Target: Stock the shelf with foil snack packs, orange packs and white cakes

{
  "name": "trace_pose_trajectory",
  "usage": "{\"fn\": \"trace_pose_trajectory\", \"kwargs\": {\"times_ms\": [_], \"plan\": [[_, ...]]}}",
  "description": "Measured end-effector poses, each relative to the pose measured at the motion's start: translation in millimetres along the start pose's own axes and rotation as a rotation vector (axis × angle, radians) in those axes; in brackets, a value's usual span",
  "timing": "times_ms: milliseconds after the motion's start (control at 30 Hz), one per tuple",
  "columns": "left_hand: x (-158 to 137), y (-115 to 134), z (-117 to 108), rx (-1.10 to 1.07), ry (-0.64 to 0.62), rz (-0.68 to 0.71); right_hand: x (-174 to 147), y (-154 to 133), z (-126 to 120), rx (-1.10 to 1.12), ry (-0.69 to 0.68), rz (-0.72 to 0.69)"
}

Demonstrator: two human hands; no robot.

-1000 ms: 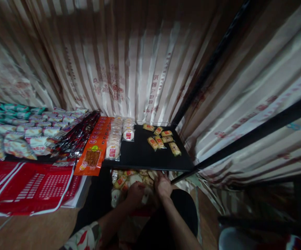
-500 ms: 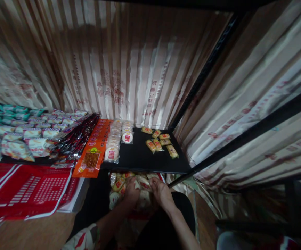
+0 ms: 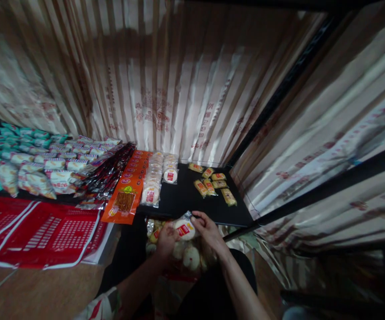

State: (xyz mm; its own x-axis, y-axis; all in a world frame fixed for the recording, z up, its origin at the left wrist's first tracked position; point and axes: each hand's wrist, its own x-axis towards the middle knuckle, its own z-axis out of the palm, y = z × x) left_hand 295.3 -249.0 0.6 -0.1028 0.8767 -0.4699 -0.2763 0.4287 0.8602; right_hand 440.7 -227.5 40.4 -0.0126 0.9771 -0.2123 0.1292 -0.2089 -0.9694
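Between both hands is a round white rice cracker pack point(image 3: 183, 228) with a red label, in clear wrapping. My left hand point(image 3: 166, 240) grips its left edge; my right hand point(image 3: 207, 229) pinches its upper right corner. Below them, at my lap, more round pale packs point(image 3: 190, 258) and some yellow ones lie in a container whose shape is mostly hidden. On the black shelf point(image 3: 175, 198) just ahead, two rows of similar white round packs point(image 3: 151, 194) lie at the left, and several small yellow packs point(image 3: 209, 186) lie at the right.
An orange snack bag point(image 3: 123, 203) overhangs the shelf's front edge, beside dark shiny packets point(image 3: 110, 171). White and teal packs point(image 3: 59, 178) fill the shelf's left. Red baskets point(image 3: 52, 235) stand below it. A slanting black post point(image 3: 279, 93) and patterned curtains point(image 3: 186, 80) enclose the right and back.
Both hands have lifted the white round pack up from the container toward the shelf edge, and its label now shows. The view has shifted slightly, moving the scene rightward.
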Motion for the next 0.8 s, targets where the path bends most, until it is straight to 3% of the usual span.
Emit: {"fn": "trace_pose_trajectory", "kwargs": {"times_ms": [100, 200, 367, 533, 800], "plan": [[-2, 6, 2, -0.115, 0.026, -0.027, 0, 5, 12, 0.221, 0.014, 0.049], [-1, 11, 5, -0.206, 0.042, -0.031, -2, 7, 27, 0.295, -0.012, 0.066], [8, 19, 9, -0.251, 0.07, -0.05, 8, 5, 40, 0.229, 0.094, 0.029], [15, 22, 6, -0.195, 0.116, -0.06, 41, -4, 38, 0.178, 0.182, -0.014], [42, 37, 16, 0.015, 0.074, 0.166, 106, -14, 46, 0.045, 0.198, -0.034]]}}
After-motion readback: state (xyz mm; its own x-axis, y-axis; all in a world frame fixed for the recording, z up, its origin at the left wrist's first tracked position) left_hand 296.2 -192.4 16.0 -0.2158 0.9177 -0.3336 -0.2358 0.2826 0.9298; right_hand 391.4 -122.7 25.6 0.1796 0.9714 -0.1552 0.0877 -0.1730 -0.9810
